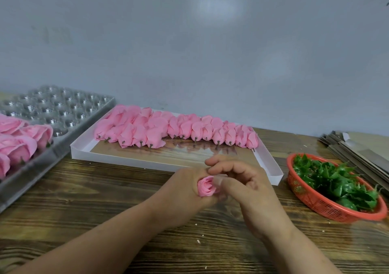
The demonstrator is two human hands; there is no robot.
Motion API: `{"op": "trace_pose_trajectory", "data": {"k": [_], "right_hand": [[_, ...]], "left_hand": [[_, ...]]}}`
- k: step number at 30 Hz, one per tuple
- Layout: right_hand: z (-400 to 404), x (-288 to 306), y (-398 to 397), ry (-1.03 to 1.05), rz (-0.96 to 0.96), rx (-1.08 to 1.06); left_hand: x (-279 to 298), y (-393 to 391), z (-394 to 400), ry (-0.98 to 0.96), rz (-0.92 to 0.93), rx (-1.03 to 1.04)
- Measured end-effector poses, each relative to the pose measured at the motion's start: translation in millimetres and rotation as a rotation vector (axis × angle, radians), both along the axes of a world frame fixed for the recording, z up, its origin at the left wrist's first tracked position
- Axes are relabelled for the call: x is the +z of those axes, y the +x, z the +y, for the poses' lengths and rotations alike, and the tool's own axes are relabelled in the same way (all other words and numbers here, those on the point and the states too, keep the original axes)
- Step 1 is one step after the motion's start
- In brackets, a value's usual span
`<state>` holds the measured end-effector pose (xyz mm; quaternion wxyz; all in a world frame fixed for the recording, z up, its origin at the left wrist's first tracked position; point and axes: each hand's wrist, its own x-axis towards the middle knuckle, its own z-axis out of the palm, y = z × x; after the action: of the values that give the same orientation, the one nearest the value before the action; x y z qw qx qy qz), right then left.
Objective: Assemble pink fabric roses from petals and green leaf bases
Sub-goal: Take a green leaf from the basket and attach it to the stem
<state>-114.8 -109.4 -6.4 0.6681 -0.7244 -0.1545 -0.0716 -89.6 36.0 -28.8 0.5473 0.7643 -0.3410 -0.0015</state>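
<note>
A wooden table (105,221) carries a clear cavity tray (54,114) at the left with finished roses (25,139), a white box lid (271,164) lined with pink rosebuds (174,128), and a red basket (315,202) of green leaf bases (336,181). In front of the lid, the left hand (187,187) grips a pink rose (206,186); the right hand (244,181), fingers curled, pinches its edge, hiding that side.

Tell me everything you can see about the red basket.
The red basket is a shallow oval dish of what looks like slotted plastic. It sits flat on the wooden table, to the right of the white tray. It holds a heap of glossy green leaf bases. Neither hand touches it.
</note>
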Motion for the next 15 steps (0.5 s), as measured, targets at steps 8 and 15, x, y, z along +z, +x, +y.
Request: {"op": "trace_pose_trajectory", "data": {"k": [8,15], "right_hand": [[-4.2,4.0,0.0,-0.023,0.122,0.118],[-1.4,3.6,-1.3,-0.009,0.167,0.112]], "left_hand": [[-5.3,1.1,-2.5,0.081,0.048,-0.018],[-6.6,-1.0,-2.6,0.120,0.032,-0.005]]}}
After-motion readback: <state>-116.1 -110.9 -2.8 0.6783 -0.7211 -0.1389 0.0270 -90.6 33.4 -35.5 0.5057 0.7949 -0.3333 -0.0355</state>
